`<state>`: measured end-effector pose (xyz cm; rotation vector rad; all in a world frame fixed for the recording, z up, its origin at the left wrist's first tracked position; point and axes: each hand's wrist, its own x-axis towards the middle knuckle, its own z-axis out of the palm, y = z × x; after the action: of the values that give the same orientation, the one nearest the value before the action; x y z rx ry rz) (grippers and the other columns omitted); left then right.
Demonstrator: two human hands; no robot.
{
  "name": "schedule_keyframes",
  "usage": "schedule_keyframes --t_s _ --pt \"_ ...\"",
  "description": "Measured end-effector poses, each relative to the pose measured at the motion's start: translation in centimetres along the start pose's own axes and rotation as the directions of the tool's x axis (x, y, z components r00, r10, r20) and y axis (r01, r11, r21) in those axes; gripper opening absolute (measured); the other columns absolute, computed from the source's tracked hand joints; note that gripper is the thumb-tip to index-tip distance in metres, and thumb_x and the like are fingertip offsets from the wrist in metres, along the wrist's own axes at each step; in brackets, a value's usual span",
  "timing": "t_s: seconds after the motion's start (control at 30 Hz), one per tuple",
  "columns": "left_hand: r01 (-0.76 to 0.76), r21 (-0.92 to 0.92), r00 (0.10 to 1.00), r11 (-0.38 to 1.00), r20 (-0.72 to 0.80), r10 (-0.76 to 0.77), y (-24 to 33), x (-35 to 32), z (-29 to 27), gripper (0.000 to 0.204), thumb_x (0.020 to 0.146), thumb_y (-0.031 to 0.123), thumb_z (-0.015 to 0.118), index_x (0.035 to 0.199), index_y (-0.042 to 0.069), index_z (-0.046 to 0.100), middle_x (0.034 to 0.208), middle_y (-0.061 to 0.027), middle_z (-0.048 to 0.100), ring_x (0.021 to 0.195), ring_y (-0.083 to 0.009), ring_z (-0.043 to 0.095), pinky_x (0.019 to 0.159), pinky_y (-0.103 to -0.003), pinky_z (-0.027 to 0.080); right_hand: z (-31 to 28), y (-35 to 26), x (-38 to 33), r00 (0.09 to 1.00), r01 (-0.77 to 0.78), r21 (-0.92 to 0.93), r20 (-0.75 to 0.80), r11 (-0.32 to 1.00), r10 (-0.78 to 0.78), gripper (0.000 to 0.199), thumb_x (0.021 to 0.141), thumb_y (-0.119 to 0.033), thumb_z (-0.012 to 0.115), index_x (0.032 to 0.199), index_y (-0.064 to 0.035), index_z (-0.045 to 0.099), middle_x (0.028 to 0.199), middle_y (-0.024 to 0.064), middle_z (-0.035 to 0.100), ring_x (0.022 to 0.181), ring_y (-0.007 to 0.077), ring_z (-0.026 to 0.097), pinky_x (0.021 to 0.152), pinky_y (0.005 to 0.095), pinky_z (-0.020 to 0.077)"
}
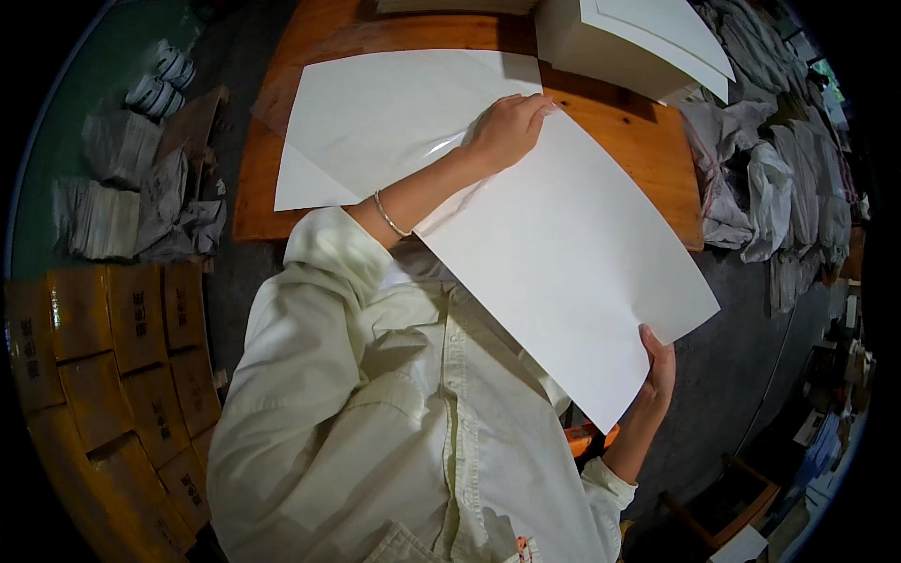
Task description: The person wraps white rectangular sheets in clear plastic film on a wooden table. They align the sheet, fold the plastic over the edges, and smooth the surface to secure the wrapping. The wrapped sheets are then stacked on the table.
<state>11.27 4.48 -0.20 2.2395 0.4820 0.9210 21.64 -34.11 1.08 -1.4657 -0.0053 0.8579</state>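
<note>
A large white sheet of paper or thin card slants from the table toward my right side, bowed along its length. My right hand grips its near right edge, thumb on top and the other fingers hidden beneath. My left hand is closed at the sheet's far end, fingertips pinching near its corner. Shiny clear plastic film shows by my left wrist; whether those fingers also hold it is unclear. Under my left forearm another white sheet lies flat on the wooden table, with clear film seemingly over it.
A tall stack of white sheets stands at the table's far right. Brown cartons are piled at the left, below wrapped bundles. Pale sacks hang or lie beyond the table's right side. A wooden chair part is at lower right.
</note>
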Motion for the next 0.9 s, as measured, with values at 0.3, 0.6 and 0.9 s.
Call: schedule_keyframes --t_s 0.3,0.6,0.9 --pt "0.025 -0.029 0.999 0.999 0.046 -0.023 -0.7 -0.4 0.2 0.023 0.094 0.011 0.042 0.107 -0.002 0.056 0.100 -0.0191 0.065 0.092 -0.0353 0.062 0.082 -0.040 0.049 -0.4 -3.8 2.3 1.000 -0.013 -0.063 -0.022 0.998 0.012 0.064 0.075 -0.010 0.072 0.128 0.0072 0.040 0.111 0.0213 0.057 0.093 0.0263 0.061 0.079 0.0339 0.0533" --pt "0.020 -0.008 0.994 1.000 0.107 -0.019 -0.8 -0.5 0.4 0.022 0.095 0.013 0.041 0.105 -0.001 0.055 0.104 -0.0167 0.065 0.098 -0.0332 0.061 0.085 -0.038 0.047 -1.8 -5.0 4.2 0.999 -0.024 -0.074 0.027 0.997 0.026 0.066 0.076 -0.010 0.071 0.130 0.0070 0.038 0.113 0.0171 0.056 0.096 0.0225 0.060 0.082 0.0317 0.0517" --pt "0.057 -0.081 0.998 0.995 0.040 -0.054 -0.4 -0.1 -0.5 0.022 0.093 0.014 0.042 0.098 -0.002 0.057 0.095 -0.0175 0.066 0.089 -0.0354 0.062 0.080 -0.041 0.049 -3.7 -3.5 6.3 0.994 0.045 -0.130 0.105 0.990 -0.031 0.070 0.077 -0.015 0.072 0.132 0.0093 0.037 0.116 0.0180 0.055 0.100 0.0253 0.057 0.086 0.0326 0.0481"
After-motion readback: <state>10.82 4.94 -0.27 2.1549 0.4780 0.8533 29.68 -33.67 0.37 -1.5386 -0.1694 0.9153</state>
